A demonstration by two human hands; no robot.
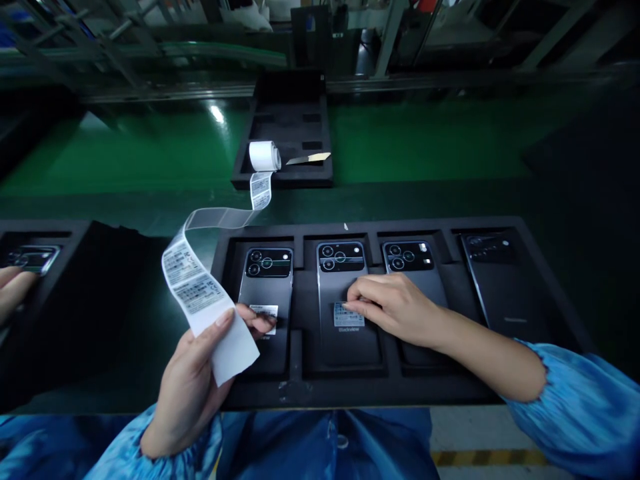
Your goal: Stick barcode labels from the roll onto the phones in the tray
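Note:
My left hand (200, 373) pinches the loose end of a strip of printed labels (197, 287), with bare white backing below the thumb. The strip curls back to a label roll (264, 156). My right hand (395, 307) has thumb and finger closed on the edge of a label (349, 315) lying on the back of a dark phone (345, 347), just above its brand lettering. To the left, another phone (265, 273) bears a label (267, 319), partly hidden by my left fingers. Under my right hand lies a third phone (420, 280), without a visible label on its exposed part.
The phones lie in a black foam tray (345, 390), with another phone (500, 287) in its right slot. Behind stands a smaller black tray (287, 130) holding the roll and a thin blade (310, 159). At far left, another person's hand (15, 290) touches a phone in a second tray (83, 233).

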